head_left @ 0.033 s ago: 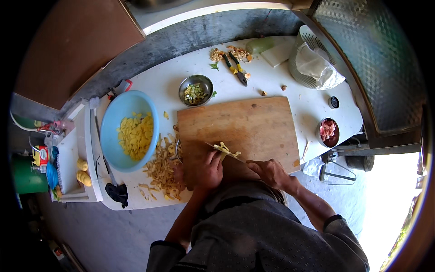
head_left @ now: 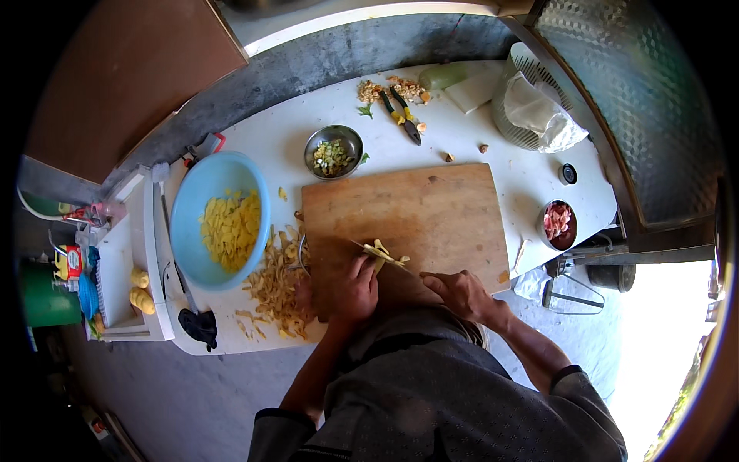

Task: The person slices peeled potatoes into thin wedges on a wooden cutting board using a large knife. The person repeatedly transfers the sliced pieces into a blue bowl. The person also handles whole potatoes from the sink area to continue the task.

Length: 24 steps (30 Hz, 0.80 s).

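My right hand (head_left: 463, 296) is closed round the handle of a kitchen knife; the handle is mostly hidden by the fingers. Its thin blade (head_left: 416, 272) points left across the near part of the wooden cutting board (head_left: 408, 200). Pale yellow potato strips (head_left: 387, 252) lie on and against the blade. My left hand (head_left: 356, 294) rests on the board left of the blade, fingers curled down on a potato piece (head_left: 378, 266) that is mostly hidden.
Left of the board stand a blue basin (head_left: 178, 223) of potato slices and a heap of peelings (head_left: 277, 289). A metal bowl (head_left: 309, 146) of chopped greens, pliers (head_left: 406, 123), a tin (head_left: 558, 239) of reddish pieces and a slotted basket (head_left: 516, 123) surround it. Potatoes (head_left: 142, 300) sit at far left.
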Motion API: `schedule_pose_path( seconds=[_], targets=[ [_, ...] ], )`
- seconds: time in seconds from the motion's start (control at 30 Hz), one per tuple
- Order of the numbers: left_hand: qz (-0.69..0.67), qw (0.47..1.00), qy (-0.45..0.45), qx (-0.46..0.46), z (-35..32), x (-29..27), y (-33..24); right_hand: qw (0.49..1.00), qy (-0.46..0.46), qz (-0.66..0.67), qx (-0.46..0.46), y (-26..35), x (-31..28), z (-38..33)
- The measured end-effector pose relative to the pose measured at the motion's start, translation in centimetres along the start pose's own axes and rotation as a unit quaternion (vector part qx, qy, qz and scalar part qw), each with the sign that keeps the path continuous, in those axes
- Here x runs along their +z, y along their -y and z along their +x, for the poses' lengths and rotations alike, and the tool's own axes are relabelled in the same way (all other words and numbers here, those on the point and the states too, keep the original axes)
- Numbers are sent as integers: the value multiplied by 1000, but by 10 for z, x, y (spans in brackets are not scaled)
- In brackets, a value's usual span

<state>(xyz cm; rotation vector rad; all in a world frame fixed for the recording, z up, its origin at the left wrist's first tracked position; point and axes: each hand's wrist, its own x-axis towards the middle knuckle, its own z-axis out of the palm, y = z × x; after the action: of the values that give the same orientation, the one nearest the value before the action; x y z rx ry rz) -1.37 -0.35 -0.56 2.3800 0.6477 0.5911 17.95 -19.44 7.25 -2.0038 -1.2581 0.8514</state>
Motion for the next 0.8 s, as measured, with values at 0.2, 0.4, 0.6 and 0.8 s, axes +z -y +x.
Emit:
schedule_pose_path(
  seconds=[0.2,0.4,0.6,0.8],
  targets=[
    [-5,999,-30,20,-2,6,7,996,72,-15,54,32,-27,-17],
    [-6,999,-31,32,-2,2,6,994,86,-36,53,37,-34,-26],
    [-17,998,-37,40,-4,7,10,998,57,-29,28,24,-17,-16],
    [-16,1000,-23,14,-4,4,6,984,32,-174,5,-18,19,-6]
  ],
)
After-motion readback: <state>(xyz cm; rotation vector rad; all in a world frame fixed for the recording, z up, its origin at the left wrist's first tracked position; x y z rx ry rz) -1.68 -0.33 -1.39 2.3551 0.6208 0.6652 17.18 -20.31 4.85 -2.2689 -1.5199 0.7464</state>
